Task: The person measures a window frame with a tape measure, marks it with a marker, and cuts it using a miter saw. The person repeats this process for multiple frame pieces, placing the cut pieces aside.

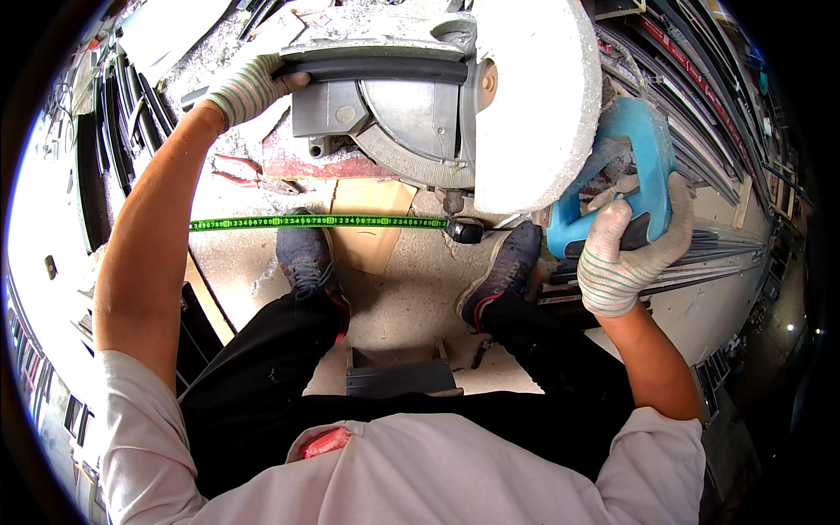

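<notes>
My left hand (pixel 252 90), in a white glove with green stripes, grips a black profile bar (pixel 385 70) near its left end. The bar lies along the fence of a grey mitre saw (pixel 409 118), and its right end reaches the large white, dusty blade guard (pixel 547 114). My right hand (pixel 637 236), gloved alike, is closed round the saw's blue handle (pixel 654 144), thumb toward me. The guard hides the blade. In front of the saw base, a bright green measuring tape (pixel 367 222) stretches leftward from a small black block (pixel 464 231).
Red-handled pliers (pixel 238 172) lie left of the saw base. Black profiles (pixel 122 114) are heaped at the far left, and long strips (pixel 700 96) are stacked at the right. My shoes (pixel 304 254) stand by a piece of cardboard (pixel 372 241). A grey box-like object (pixel 398 378) sits between my legs.
</notes>
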Tool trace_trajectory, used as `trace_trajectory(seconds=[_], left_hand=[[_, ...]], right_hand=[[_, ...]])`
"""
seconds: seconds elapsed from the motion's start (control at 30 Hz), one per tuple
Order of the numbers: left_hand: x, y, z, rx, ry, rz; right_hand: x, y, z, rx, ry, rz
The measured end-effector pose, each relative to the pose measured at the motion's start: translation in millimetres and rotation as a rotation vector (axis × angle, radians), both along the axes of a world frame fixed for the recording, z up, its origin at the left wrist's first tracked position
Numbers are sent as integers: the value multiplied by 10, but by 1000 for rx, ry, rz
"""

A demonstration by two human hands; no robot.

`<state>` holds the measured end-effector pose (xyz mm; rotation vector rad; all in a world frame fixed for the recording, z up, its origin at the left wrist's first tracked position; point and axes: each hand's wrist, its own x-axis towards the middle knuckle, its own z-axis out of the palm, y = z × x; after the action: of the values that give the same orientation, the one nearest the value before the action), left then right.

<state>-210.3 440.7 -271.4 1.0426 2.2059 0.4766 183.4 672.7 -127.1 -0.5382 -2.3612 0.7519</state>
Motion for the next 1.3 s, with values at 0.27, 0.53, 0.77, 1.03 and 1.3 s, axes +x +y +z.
trace_trajectory(seconds=[0.27,0.53,0.77,1.03,1.3], left_hand=[[-8,13,14,-50,43,-13],[-31,0,-103,-1,-8,18],[12,-81,19,-69,-8,9],[75,-337,898,-348,96,-60],[360,-686,1828,-455,204,-96]], right_hand=[[18,4,-47,68,-2,44],[-111,15,206,101,-62,-23],[-528,314,776,-84,-88,-80],[-1159,656,1238,-219,99,-39],[-1685,1433,1410,13,-99,-140]])
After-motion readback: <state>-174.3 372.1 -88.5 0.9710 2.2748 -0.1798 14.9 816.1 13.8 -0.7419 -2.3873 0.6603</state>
